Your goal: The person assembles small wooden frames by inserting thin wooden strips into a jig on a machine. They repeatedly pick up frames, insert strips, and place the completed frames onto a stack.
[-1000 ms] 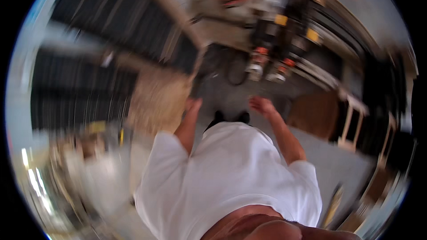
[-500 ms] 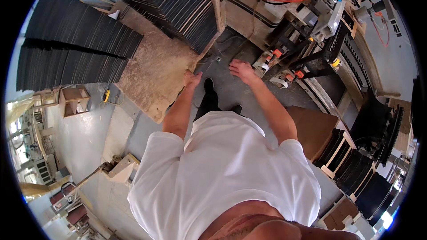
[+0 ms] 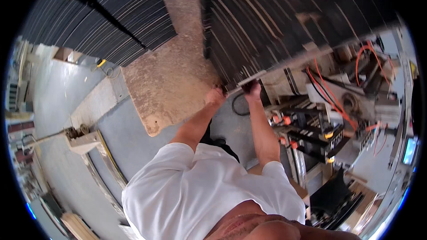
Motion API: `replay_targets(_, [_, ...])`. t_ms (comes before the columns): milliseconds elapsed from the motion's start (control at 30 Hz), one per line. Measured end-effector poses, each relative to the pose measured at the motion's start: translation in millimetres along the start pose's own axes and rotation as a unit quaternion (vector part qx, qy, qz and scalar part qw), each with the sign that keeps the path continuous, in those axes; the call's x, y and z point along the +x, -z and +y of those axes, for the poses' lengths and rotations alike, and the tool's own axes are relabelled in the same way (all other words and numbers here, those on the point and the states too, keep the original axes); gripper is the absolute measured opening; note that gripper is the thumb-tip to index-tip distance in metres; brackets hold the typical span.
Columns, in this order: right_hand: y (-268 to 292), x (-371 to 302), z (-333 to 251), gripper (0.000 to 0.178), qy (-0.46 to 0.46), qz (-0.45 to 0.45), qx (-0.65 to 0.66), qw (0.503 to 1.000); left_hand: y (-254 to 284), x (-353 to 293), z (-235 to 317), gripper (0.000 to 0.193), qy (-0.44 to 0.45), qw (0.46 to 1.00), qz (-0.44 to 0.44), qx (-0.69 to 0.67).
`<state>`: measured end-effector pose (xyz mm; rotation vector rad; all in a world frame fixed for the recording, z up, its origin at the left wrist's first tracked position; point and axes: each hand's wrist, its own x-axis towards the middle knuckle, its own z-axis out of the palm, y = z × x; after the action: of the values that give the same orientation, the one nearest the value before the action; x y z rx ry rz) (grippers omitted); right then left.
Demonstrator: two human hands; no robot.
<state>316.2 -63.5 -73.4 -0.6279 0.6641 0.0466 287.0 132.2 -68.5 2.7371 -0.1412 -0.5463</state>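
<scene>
A tall stack of thin black panels (image 3: pixel 275 13) with several pale edges rises ahead of me. My left hand (image 3: pixel 216 95) is at its lower near corner, beside the edge of a worn brown board (image 3: pixel 171 84). The fingers look curled; what they hold, if anything, is blurred. Just to the right, my right hand (image 3: pixel 252 90) is raised against the stack's near edge, below a pale strip (image 3: pixel 252 78). Its fingers are bent, dark in shadow and partly hidden there.
A second stack of black panels (image 3: pixel 120 13) stands at the far left, a black strap hanging across it. On the right is a machine frame with orange clamps (image 3: pixel 287 120) and orange hoses (image 3: pixel 327 95). A pale wooden-edged frame (image 3: pixel 84 144) lies at the left.
My view has turned right and closer to the nearer stack, which now fills the upper right. Both hands have come to its edge; the right was raised over the floor before.
</scene>
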Motion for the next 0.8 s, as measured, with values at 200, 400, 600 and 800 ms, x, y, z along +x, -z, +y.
replay_targets(200, [-4.3,14.9,5.1,0.044,0.080,-0.001,0.026,0.996,-0.7,10.4,-6.2,0.054,-0.069,0.994,0.073,-0.050])
replay_targets(400, [-19.0,24.3,9.9,0.045,0.084,0.017,0.009,0.996,-1.7,18.3,-11.4,0.041,-0.103,0.992,0.046,-0.063])
replay_targets(600, [-38.1,30.1,14.9,0.047,0.083,0.026,0.001,0.996,32.7,23.1,-15.6,0.026,-0.099,0.994,0.025,-0.046])
replay_targets(800, [-68.5,43.2,18.8,0.049,0.083,0.033,-0.001,0.996,35.1,54.7,-40.3,0.023,-0.097,0.995,0.015,0.013])
